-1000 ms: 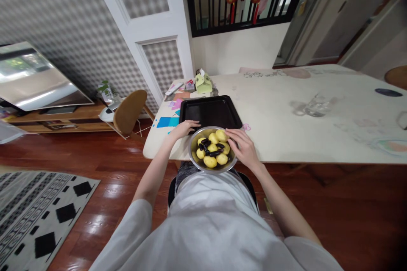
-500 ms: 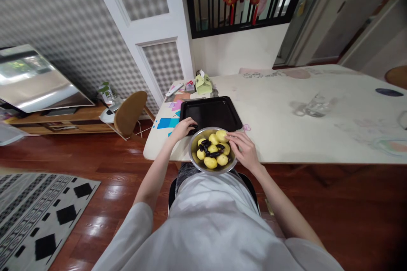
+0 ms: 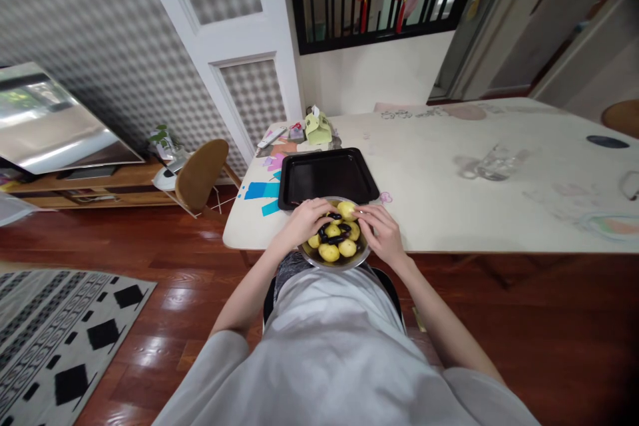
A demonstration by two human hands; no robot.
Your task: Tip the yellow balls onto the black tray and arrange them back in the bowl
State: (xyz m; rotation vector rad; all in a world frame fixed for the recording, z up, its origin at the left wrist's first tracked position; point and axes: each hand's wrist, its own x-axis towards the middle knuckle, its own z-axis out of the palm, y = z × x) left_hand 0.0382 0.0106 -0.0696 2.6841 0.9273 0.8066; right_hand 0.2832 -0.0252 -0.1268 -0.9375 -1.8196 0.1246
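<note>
A round metal bowl sits at the table's front edge, close to my body. It holds several yellow potatoes with several small glossy black pieces on top of them. My left hand is over the bowl's left side, its fingers closed on a black piece. On the right side, my right hand has its fingertips pressed on a yellow potato near the far rim. A black rectangular tray lies flat just beyond the bowl.
The pale table extends far right, with a clear glass item on it. Behind the tray stands a green tissue box, beside a white remote. A wooden chair is at the left.
My left hand has moved right, from the tray's near left corner to over the bowl, with a black piece in its fingers. My right hand has stayed at the potato.
</note>
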